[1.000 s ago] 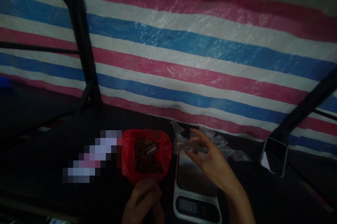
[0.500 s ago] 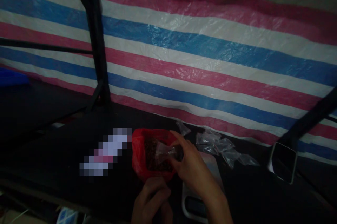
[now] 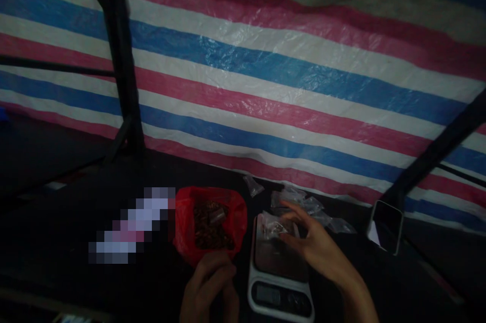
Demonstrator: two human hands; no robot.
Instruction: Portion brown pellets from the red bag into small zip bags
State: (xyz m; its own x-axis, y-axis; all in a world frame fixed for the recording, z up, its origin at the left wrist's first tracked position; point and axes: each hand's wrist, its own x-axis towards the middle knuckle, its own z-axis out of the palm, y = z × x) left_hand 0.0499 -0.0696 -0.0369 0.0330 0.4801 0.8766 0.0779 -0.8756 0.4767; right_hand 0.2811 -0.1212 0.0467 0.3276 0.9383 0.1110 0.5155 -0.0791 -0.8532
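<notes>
A small clear plastic bag (image 3: pixel 271 227) with dark bits in it lies at the back of a white digital scale (image 3: pixel 281 259). My right hand (image 3: pixel 313 242) has its thumb and fingers round the right end of this bag. Left of the scale stands an open red bag (image 3: pixel 184 229) holding brown pieces, with a small clear object (image 3: pixel 217 216) on top of them. Near the red bag's front edge is my left hand (image 3: pixel 212 282), its fingers curled together; whatever they may hold is hidden.
Several clear bags (image 3: pixel 313 205) lie behind and right of the scale. A phone-like device (image 3: pixel 386 227) leans at the right by a dark post. A blurred-out item (image 3: pixel 132 227) lies left of the red bag. Striped sheeting (image 3: pixel 266 105) hangs behind.
My right hand has moved right, from over the red bag to the scale, with the small clear bag. The clear object among the brown pieces now shows. The view has shifted slightly right.
</notes>
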